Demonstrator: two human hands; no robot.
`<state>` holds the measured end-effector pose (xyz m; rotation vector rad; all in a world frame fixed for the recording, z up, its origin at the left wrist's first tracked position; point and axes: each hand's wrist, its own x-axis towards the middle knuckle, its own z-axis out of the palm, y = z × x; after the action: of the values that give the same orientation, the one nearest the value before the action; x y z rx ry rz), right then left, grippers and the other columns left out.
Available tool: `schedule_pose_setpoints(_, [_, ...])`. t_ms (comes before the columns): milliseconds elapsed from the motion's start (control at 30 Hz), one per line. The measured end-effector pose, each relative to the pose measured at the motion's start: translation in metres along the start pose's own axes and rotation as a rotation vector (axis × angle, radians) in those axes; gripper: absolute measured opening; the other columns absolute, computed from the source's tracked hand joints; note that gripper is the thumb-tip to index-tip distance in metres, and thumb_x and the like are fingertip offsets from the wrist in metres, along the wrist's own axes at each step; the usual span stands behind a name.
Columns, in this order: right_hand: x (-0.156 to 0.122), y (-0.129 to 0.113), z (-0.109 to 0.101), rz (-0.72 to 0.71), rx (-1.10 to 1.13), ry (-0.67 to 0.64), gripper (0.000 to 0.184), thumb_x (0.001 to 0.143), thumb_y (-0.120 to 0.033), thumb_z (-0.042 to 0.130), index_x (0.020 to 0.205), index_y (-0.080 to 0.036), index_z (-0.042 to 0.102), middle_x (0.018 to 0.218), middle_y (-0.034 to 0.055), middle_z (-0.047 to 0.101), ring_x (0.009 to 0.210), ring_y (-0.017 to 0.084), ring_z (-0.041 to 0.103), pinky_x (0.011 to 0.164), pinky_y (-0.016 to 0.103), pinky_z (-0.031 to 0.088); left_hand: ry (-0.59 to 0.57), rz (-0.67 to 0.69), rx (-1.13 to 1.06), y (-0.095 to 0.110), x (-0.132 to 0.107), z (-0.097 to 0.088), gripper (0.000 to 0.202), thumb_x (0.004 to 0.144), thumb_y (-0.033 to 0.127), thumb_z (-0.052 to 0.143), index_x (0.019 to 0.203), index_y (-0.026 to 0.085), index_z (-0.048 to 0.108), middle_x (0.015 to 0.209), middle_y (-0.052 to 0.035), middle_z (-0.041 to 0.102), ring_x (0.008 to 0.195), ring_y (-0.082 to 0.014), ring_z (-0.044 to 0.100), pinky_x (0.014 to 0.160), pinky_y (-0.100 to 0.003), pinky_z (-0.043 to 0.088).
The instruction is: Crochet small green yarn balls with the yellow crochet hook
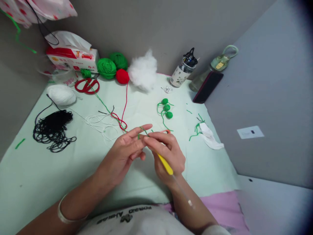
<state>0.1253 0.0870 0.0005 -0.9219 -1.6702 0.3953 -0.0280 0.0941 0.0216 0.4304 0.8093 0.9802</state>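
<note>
My left hand is half curled, with a green yarn strand looped over its stretched index finger. My right hand is closed on a yellow-handled crochet hook, its tip hidden at the green yarn between the two hands. The strand runs back across the pale green table toward the green yarn balls. Three small green crocheted balls lie just beyond my hands.
Black yarn tangle, white yarn ball, red scissors, red yarn ball, white stuffing, tissue box, jar of tools, dark phone and bottle at the back; white scrap on the right.
</note>
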Motion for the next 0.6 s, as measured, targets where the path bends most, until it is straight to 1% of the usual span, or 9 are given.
schedule_pose_setpoints(33, [0.001,0.001,-0.001,0.042,0.039,0.019,0.031,0.097,-0.011,0.063,0.116,-0.030,0.077,0.104,0.0063,0.077,0.092,0.020,0.073,0.076,0.036,0.062,-0.015,-0.044,-0.040,0.002,0.001,-0.001,0.036,0.082,0.024,0.084,0.118,0.022,0.080,0.065,0.0081,0.049,0.047,-0.0012,0.031,0.050,-0.013,0.045])
schedule_pose_setpoints(67, [0.003,0.001,-0.003,0.123,0.116,0.045,0.027,0.098,-0.013,0.062,0.113,-0.029,0.078,0.099,0.0054,0.077,0.087,0.019,0.073,0.073,0.035,0.062,-0.022,-0.074,-0.066,0.003,0.001,-0.002,0.034,0.082,0.023,0.083,0.116,0.020,0.081,0.063,0.0089,0.045,0.047,-0.0010,0.027,0.049,-0.012,0.045])
schedule_pose_setpoints(133, [0.008,0.003,-0.005,0.335,0.337,0.112,0.019,0.100,-0.021,0.062,0.104,-0.028,0.079,0.089,0.0029,0.076,0.072,0.016,0.069,0.064,0.032,0.060,-0.013,-0.064,-0.074,0.005,0.002,-0.003,0.029,0.081,0.020,0.083,0.110,0.018,0.083,0.065,0.0085,0.045,0.047,-0.0003,0.027,0.050,-0.011,0.046])
schedule_pose_setpoints(200, [0.011,0.003,-0.005,0.500,0.546,0.122,0.015,0.100,-0.029,0.064,0.097,-0.027,0.079,0.084,0.0014,0.075,0.063,0.013,0.066,0.057,0.028,0.057,0.004,-0.003,-0.021,0.005,0.002,-0.004,0.026,0.081,0.019,0.081,0.107,0.020,0.083,0.074,0.0053,0.056,0.051,-0.0007,0.039,0.056,-0.013,0.050])
schedule_pose_setpoints(233, [0.011,0.004,-0.003,0.538,0.611,0.098,0.015,0.099,-0.031,0.066,0.095,-0.026,0.079,0.085,0.0014,0.075,0.063,0.013,0.066,0.057,0.027,0.057,0.006,0.032,0.020,0.003,0.002,-0.003,0.026,0.081,0.019,0.081,0.107,0.022,0.083,0.080,0.0033,0.062,0.056,-0.0025,0.048,0.060,-0.014,0.053])
schedule_pose_setpoints(300, [0.011,0.004,-0.001,0.544,0.635,0.055,0.013,0.097,-0.031,0.068,0.096,-0.026,0.080,0.090,0.0022,0.076,0.070,0.013,0.068,0.062,0.027,0.058,0.006,0.088,0.096,0.000,0.001,-0.002,0.028,0.082,0.021,0.081,0.110,0.026,0.082,0.090,0.0007,0.069,0.074,-0.0086,0.063,0.069,-0.017,0.056])
schedule_pose_setpoints(367, [0.009,0.005,0.002,0.521,0.615,0.047,0.012,0.097,-0.029,0.069,0.099,-0.026,0.080,0.095,0.0030,0.077,0.075,0.014,0.069,0.066,0.028,0.058,-0.005,0.112,0.143,-0.002,0.000,-0.002,0.030,0.083,0.023,0.081,0.112,0.029,0.081,0.093,-0.0001,0.072,0.084,-0.0116,0.066,0.074,-0.019,0.056])
schedule_pose_setpoints(500, [0.010,0.005,0.001,0.577,0.700,0.054,0.014,0.100,-0.031,0.065,0.097,-0.025,0.078,0.092,0.0019,0.077,0.067,0.012,0.067,0.064,0.027,0.059,0.005,0.107,0.188,-0.003,0.000,-0.003,0.029,0.083,0.026,0.080,0.112,0.029,0.080,0.093,-0.0006,0.071,0.083,-0.0128,0.065,0.070,-0.020,0.054])
schedule_pose_setpoints(600, [0.013,0.004,-0.003,0.601,0.745,0.038,0.018,0.102,-0.032,0.061,0.095,-0.023,0.074,0.088,0.0016,0.077,0.065,0.011,0.067,0.062,0.026,0.059,0.009,0.113,0.197,-0.001,-0.001,-0.005,0.029,0.083,0.027,0.080,0.111,0.030,0.081,0.091,0.0003,0.067,0.083,-0.0130,0.064,0.072,-0.021,0.054])
